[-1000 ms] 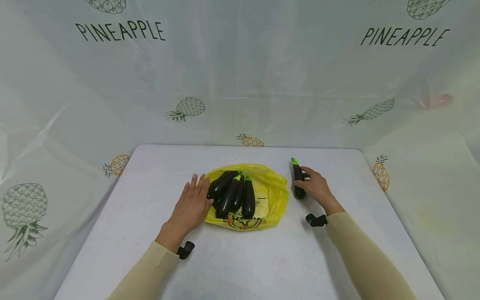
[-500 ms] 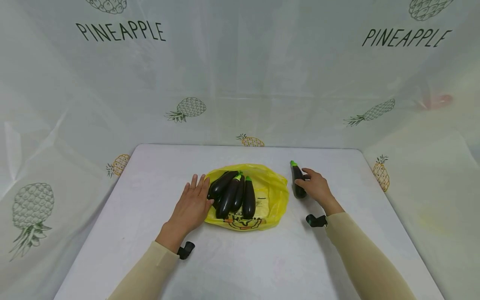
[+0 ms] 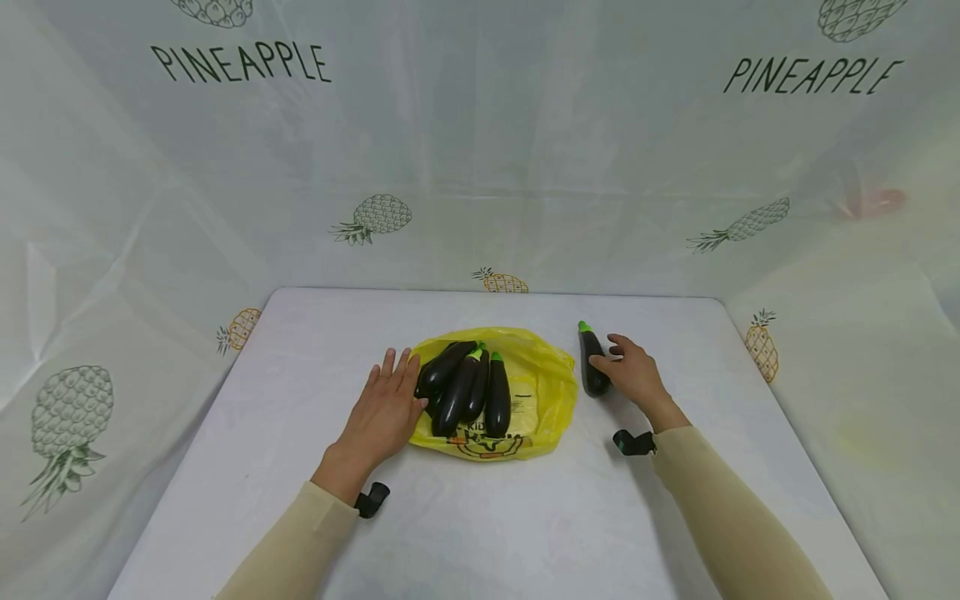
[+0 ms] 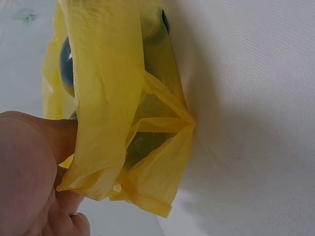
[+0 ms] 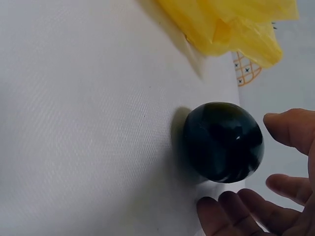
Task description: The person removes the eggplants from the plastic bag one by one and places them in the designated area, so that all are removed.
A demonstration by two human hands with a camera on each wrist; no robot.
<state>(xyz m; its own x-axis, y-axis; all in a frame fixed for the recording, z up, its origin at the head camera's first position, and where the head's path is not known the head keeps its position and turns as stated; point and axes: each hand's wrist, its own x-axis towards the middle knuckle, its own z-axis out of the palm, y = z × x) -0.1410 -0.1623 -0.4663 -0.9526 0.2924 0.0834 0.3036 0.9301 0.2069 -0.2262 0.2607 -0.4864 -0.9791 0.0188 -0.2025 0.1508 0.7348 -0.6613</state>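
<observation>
A lone eggplant [image 5: 223, 142] lies just left of a person's right hand [image 3: 636, 373], its long axis running away, green stem end [image 3: 583, 327] pointing far and slightly left. The parted hand grips nothing; thumb contact is unclear. Farther left, the left hand [image 3: 381, 412], fingers extended, touches a yellow bag [image 3: 543, 371].
</observation>
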